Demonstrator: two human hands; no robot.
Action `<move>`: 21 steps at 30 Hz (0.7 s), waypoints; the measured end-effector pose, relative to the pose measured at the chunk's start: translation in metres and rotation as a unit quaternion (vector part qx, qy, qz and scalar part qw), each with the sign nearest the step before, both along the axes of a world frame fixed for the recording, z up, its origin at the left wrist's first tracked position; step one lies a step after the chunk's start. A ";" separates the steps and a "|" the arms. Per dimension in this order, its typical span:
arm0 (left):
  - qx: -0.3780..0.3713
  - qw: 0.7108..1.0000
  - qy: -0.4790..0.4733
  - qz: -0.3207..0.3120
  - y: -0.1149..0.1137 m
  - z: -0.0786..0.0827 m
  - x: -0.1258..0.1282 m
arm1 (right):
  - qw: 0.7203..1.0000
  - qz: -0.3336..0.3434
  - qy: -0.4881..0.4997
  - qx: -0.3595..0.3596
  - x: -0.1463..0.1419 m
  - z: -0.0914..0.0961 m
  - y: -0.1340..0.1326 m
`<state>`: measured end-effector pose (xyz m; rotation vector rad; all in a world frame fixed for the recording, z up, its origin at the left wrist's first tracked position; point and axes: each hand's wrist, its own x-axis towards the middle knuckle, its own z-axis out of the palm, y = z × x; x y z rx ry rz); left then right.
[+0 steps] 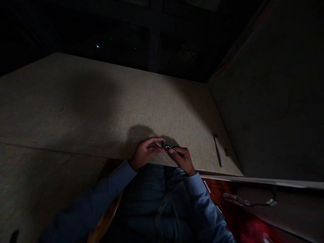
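Both hands meet over the near edge of the pale tabletop [157, 111]. My left hand [144, 152] pinches a small black piece [162, 144] upright between thumb and forefinger. Close on its right, my right hand [183, 158] is closed on a small dark object with a shiny metal end [167, 147]. That metal end points at the black piece; whether the two touch, I cannot tell. Dim light and the fingers hide what kind of things they are.
A slim whitish pen [218, 152] lies at the table's right side, with a small dark green item [226, 152] beside it. A dark wall panel [273, 101] borders the right edge. Dark window panes [113, 44] stand behind. Red cloth [253, 226] and a cable [253, 204] are below right.
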<state>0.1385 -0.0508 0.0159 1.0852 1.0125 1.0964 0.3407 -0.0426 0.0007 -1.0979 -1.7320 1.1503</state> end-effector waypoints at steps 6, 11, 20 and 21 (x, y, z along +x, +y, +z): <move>-0.005 1.000 0.004 -0.003 0.000 0.002 -0.001 | 1.000 0.004 0.019 0.012 -0.001 0.003 -0.001; 0.007 1.000 0.009 0.001 0.000 0.002 -0.001 | 1.000 -0.008 0.010 0.013 0.000 0.000 -0.001; 0.021 0.999 0.025 0.012 0.000 0.004 0.000 | 1.000 -0.017 0.008 0.019 0.002 -0.004 -0.001; 0.020 0.999 0.029 0.014 0.000 0.004 0.000 | 1.000 -0.022 0.005 0.018 0.002 -0.004 -0.001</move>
